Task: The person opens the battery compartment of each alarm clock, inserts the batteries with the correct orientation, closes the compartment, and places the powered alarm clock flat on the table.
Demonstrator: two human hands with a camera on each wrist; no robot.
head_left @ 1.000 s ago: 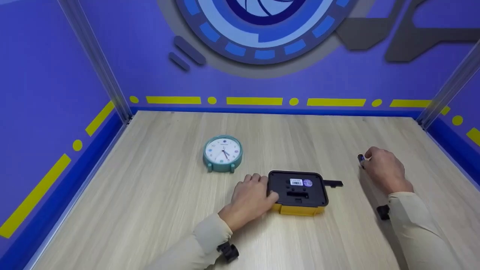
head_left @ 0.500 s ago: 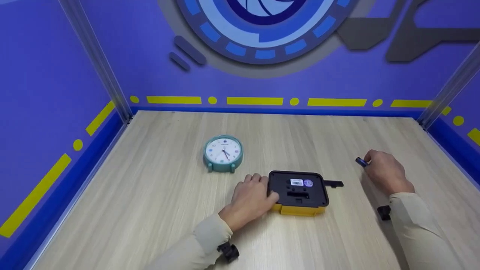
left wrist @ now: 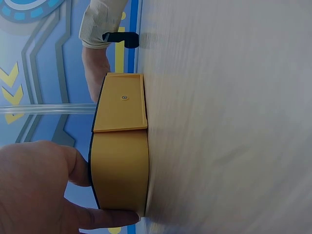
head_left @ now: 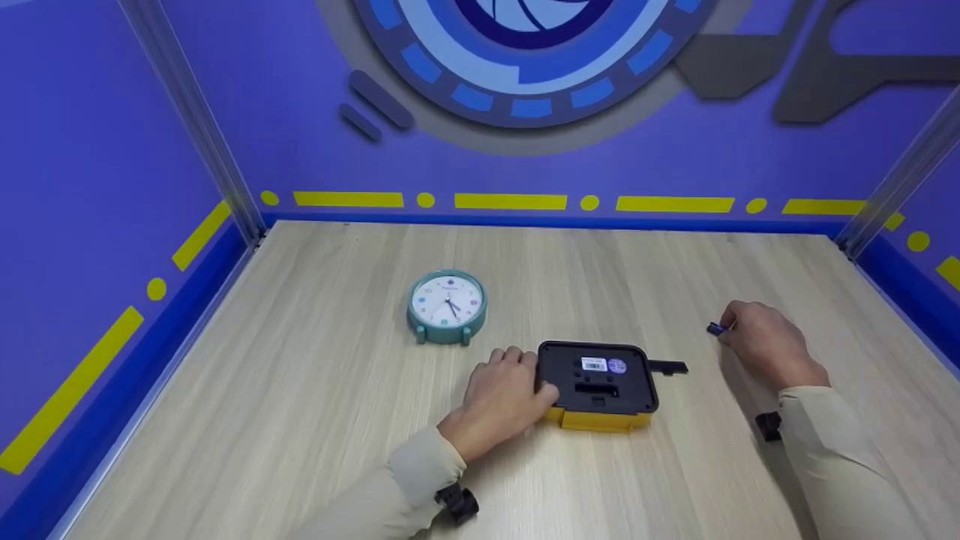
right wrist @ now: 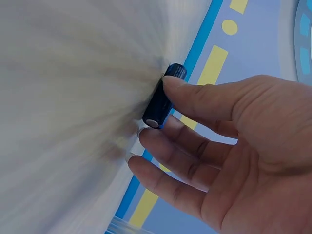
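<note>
My left hand (head_left: 499,405) holds the left end of a yellow case (head_left: 604,421) with a black back, which lies back side up. A rectangular slot, a barcode label and a round purple sticker show on that back. In the left wrist view, the yellow side (left wrist: 120,168) stands between the thumb and a finger stretched along its end. Off to the right, my right hand (head_left: 769,341) pinches a small dark battery (right wrist: 163,100) between thumb and index finger, close to the table. The other fingers of that hand are bent loosely below it, and one flat battery end faces the wrist camera.
A thin black strip (head_left: 669,367) with small tabs lies against the case's right side. Behind the case, a round teal alarm clock (head_left: 446,307) lies face up on the wooden table (head_left: 315,390). Blue printed panels (head_left: 285,142) stand along the back and sides.
The battery in my right hand has turned and shifted slightly left and toward me, the right fingers moving with it. My left hand and the case have stayed put.
</note>
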